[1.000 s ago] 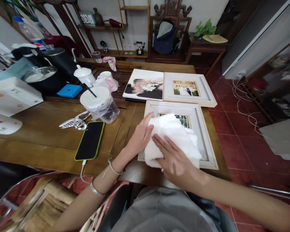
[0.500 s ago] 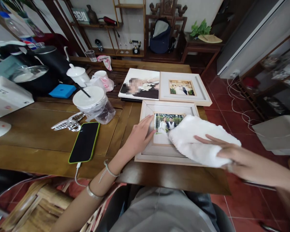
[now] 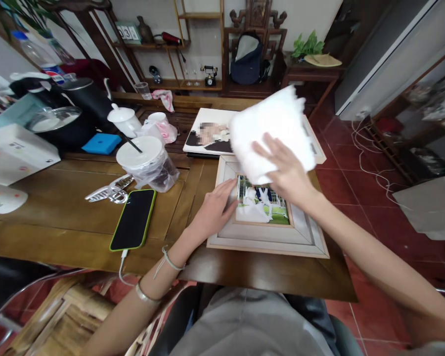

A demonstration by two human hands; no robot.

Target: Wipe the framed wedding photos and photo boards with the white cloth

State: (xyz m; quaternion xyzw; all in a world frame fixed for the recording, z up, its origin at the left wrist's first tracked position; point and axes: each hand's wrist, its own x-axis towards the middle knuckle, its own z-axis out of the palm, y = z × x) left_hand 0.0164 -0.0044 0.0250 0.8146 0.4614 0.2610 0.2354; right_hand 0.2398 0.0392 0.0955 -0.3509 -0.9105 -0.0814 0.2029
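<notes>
A pale wooden picture frame [image 3: 222,237] with a photo of a couple lies flat near the table's front edge. My left hand [image 3: 215,210] rests on its left border, fingers stretched out and lying flat. In my right hand [image 3: 287,170] is a white cloth [image 3: 270,126], slightly blurred, over the frame's top part; it hides the upper edge of the photo. Behind lie a photo panel [image 3: 209,116] with a blurred-out picture and a second white frame [image 3: 316,143], mostly covered by the cloth.
Left of the frame are a phone [image 3: 133,220] on a charging cable, a metal clip-like item [image 3: 113,190] and a lidded cup in a plastic bag [image 3: 144,158]. Farther back stand a white lidded mug [image 3: 124,121], a blue box [image 3: 101,143] and a dark pot [image 3: 65,128].
My right hand has swept the white cloth from the frame's lower right side up and leftward to its top, uncovering the lower right of the photo. My left hand stays in place.
</notes>
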